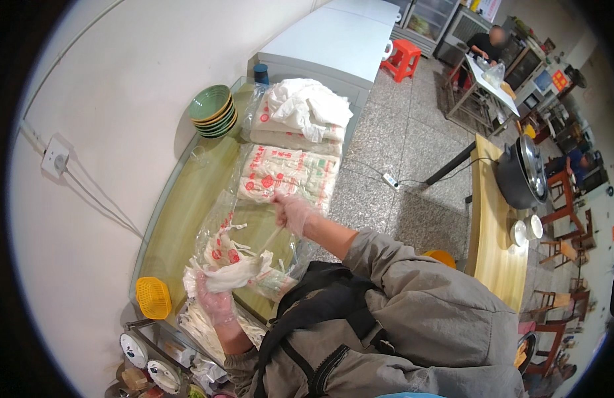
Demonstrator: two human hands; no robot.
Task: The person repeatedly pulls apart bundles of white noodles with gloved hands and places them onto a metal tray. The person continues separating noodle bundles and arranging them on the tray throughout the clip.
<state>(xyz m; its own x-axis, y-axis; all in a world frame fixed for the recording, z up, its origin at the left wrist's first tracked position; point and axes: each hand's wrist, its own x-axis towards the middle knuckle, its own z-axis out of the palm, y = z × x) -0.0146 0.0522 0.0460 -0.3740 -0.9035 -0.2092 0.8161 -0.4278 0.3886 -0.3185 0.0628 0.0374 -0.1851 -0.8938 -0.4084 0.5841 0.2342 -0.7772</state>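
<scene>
My left hand [216,302], in a clear plastic glove, grips a bundle of white noodles [235,274] at the lower left of the table. Noodle strands stretch up from it to my right hand [294,215], also gloved, whose fingers are closed on their other end. Beneath the bundle lies an opened clear bag [222,239] with red print and noodles inside. Just beyond my right hand rest packed noodle bags [287,171] bearing red and green writing. Loose noodles [195,323] fill a tray beside my left wrist, partly hidden by my arm.
Stacked green bowls [212,112], a white plastic bag [312,107] on more packs, and a yellow basket [154,298] line the table [175,209]. A large pot [518,174] stands on a wooden counter [496,263] at right. A person [486,47] sits farther off.
</scene>
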